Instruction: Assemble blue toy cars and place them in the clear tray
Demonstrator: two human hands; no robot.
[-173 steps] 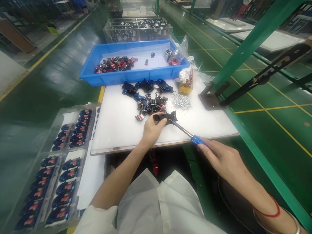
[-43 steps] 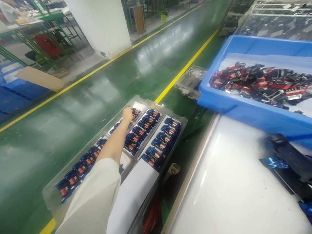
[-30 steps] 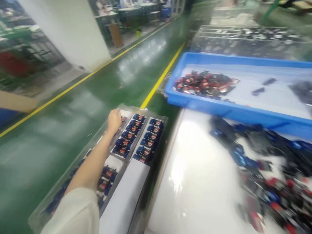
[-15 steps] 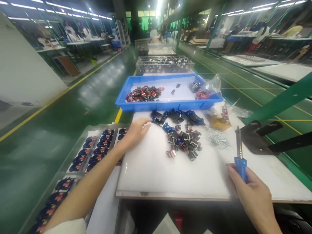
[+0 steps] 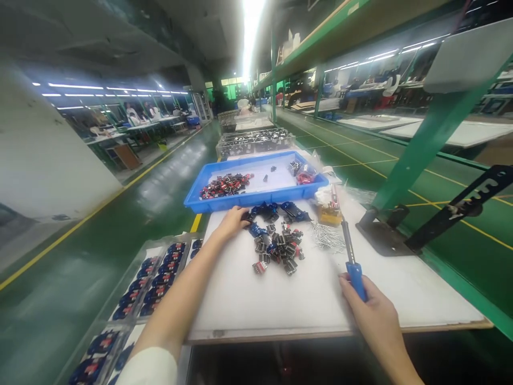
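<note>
At ten o'clock from the red-and-black metal parts, the left hand touches a blue-black plastic shell, grip unclear. At four, the right hand clasps a blue-handled soldering iron.

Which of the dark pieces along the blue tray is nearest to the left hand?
The leftmost piece, which the left hand seems to touch; the other pieces lie farther right.
</note>
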